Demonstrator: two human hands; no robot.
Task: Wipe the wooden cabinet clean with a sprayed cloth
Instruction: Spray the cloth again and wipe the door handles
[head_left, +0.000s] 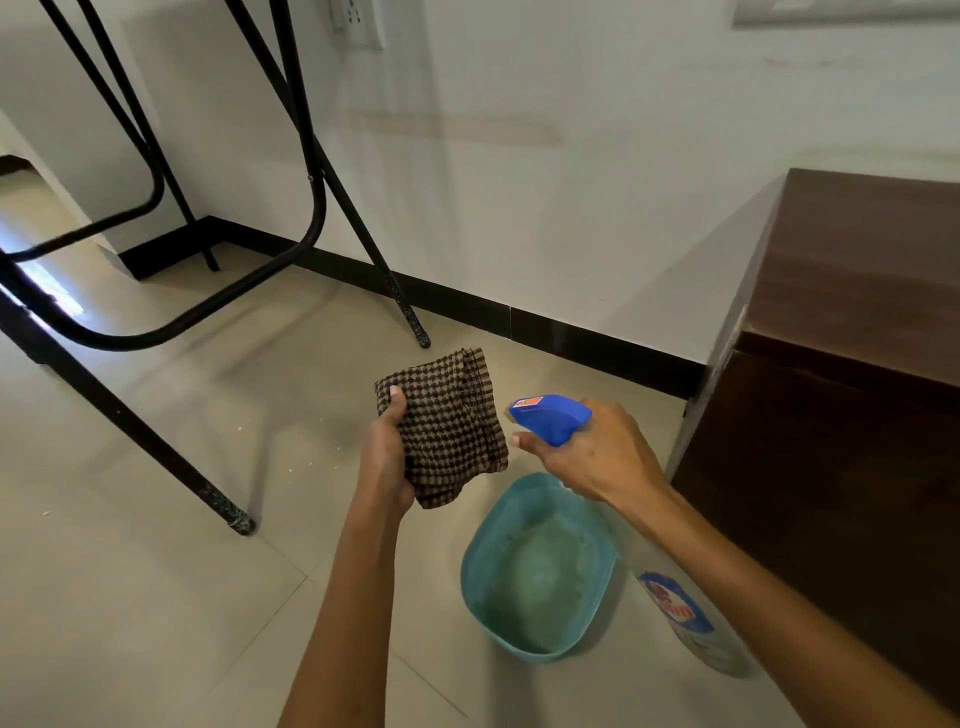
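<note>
Holding a checked brown cloth (452, 426), the left hand (384, 457) sits near the middle of the view. Its thumb presses on the front of the cloth and the other fingers curl round behind it, so the cloth is bunched up and hangs down a little.

At 3 o'clock from the cloth, just beside it, the right hand (597, 452) grips a spray bottle (550, 418). The fingers wrap round the neck under the blue spray head. One finger sticks out straight under the head, toward the cloth. The blue nozzle points to 9 o'clock, right at the cloth, close but not touching. The clear body of the bottle, with its blue label, hangs under the right arm toward 5 o'clock.

The wooden cabinet (841, 364) is dark brown and stands at 3 o'clock from the hands, against the white wall (571, 208). Both hands are apart from it.

A teal tub (540, 571) sits on the pale tiled floor (156, 597) at 6 o'clock from the cloth, near the cabinet. Black metal legs (311, 171) stand at 10 o'clock.
</note>
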